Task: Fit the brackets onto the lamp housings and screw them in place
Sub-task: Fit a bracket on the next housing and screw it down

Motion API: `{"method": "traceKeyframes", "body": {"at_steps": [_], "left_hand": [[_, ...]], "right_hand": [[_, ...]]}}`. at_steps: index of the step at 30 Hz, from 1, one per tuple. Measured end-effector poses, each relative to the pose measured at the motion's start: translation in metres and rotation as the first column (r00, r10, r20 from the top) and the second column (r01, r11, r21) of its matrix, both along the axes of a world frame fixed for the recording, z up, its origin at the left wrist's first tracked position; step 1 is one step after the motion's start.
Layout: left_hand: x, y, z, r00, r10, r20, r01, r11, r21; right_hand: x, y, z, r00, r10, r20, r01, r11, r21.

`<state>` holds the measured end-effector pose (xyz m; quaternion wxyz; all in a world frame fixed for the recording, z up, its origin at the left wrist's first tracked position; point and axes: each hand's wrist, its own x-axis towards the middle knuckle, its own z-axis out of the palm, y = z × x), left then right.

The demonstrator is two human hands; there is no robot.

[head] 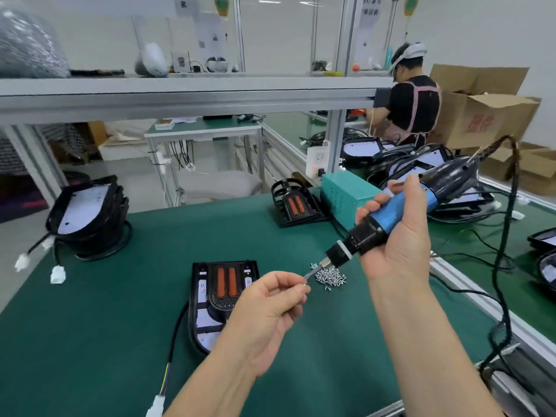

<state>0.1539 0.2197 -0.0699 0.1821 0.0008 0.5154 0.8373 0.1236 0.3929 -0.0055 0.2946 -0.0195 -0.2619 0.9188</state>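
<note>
A black lamp housing [207,299] lies on the green mat, with a black bracket with two orange strips [226,282] set on it. My right hand [397,236] grips a blue and black electric screwdriver [388,219], held tilted above the mat with its bit pointing down-left. My left hand [270,308] pinches a small screw [304,285] at the bit's tip. A pile of loose silver screws [331,276] lies on the mat just right of the housing.
A stack of housings [87,215] with cables stands at the left. A second bracket [296,204] and a teal power box [346,194] sit at the back. More housings [427,164] lie back right. The screwdriver cable [508,236] hangs at the right. Another person [412,97] works beyond.
</note>
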Motion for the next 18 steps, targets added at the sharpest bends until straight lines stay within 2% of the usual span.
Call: {"method": "traceKeyframes", "body": {"at_steps": [2,13,15,18], "left_hand": [[0.002,-0.007,0.001,1.0,0.007,0.027,-0.008,0.999,0.053],[0.005,-0.025,-0.002,0.997,0.062,0.054,-0.067,0.993,0.098],[0.006,-0.025,-0.005,0.988,0.151,-0.012,-0.151,0.988,0.029],[0.012,-0.021,-0.008,0.932,0.289,-0.219,-0.321,0.938,-0.13]], "right_hand": [[0.0,-0.009,0.0,1.0,0.017,0.008,-0.017,0.999,0.027],[-0.002,-0.031,-0.001,0.999,0.028,0.032,-0.031,0.996,0.088],[-0.002,-0.035,-0.001,0.999,0.031,0.039,-0.034,0.996,0.088],[-0.003,-0.04,-0.001,0.998,0.003,0.063,-0.008,0.997,0.078]]}}
